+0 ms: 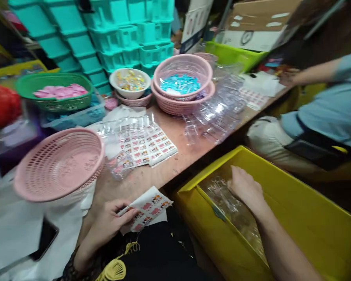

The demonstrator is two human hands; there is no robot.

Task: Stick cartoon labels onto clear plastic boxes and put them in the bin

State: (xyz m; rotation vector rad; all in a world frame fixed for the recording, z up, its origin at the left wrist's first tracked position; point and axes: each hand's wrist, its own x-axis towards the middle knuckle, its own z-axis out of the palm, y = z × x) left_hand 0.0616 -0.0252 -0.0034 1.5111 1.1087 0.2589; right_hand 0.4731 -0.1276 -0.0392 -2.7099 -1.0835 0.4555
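My left hand (112, 220) pinches a sheet of printed stickers (148, 208) between thumb and fingers, above my lap at the table's front edge. Inside a large yellow box (298, 203) to the right is my right hand (245, 187), its fingers curled and pointing down over clear plastic pieces (225, 195). The fingertips are partly hidden, so what they hold, if anything, does not show. More sticker sheets (152, 146) lie on the table, with clear plastic trays (125, 123) across their back edge. A crumpled clear plastic piece (121, 164) rests beside them.
An empty pink basket (61, 166) stands at left, near a dark phone (45, 238). Behind are a green basket (54, 91) of pink pieces, a white bowl (130, 84), stacked pink baskets (183, 97), and teal bins (119, 43). Clear trays (219, 109) pile up near a seated person (324, 101).
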